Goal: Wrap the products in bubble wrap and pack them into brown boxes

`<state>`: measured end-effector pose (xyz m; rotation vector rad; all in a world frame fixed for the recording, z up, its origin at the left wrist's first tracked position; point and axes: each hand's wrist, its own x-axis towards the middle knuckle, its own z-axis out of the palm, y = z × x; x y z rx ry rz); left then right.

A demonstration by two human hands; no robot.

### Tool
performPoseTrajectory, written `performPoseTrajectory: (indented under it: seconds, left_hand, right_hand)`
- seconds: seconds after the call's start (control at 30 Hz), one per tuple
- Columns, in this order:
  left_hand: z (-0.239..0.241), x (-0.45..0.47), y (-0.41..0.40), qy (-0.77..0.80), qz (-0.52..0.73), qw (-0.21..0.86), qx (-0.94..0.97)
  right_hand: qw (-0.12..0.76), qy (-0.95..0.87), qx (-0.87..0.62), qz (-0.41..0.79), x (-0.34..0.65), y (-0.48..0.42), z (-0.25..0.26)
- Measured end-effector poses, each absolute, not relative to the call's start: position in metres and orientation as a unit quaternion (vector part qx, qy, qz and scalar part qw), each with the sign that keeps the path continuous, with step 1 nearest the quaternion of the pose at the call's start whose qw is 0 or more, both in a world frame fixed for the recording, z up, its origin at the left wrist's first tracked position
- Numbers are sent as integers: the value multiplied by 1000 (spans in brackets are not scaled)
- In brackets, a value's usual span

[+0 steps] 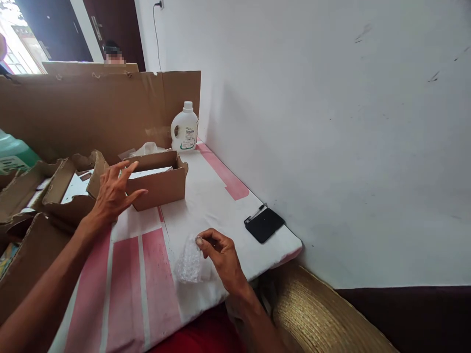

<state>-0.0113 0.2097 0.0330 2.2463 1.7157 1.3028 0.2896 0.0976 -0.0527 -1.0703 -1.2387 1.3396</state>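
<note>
My right hand pinches the top of a piece of clear bubble wrap, which hangs over the near part of the cloth-covered table. Further left, my left hand is held with its fingers spread at the left end of a small open cardboard box. White flat pieces show inside that box. Whether the left fingers touch the cardboard, I cannot tell. Beside the left hand stands another open box with white card-like pieces in it.
A white jug stands behind the small box, before a tall cardboard panel. A black pad with a pen lies by the wall. At left are a green bottle and more boxes. A person's head shows beyond the panel.
</note>
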Motion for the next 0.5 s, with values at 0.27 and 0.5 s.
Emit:
performPoseTrajectory:
  seconds: [0.27, 0.5]
  left_hand:
    - [-51, 90, 41, 582, 437, 220, 650]
    - [-92, 40, 11, 662, 511, 359, 414]
  right_hand:
    - [505, -532, -382, 562, 251, 77, -38]
    - [494, -598, -366, 514, 241, 71, -51]
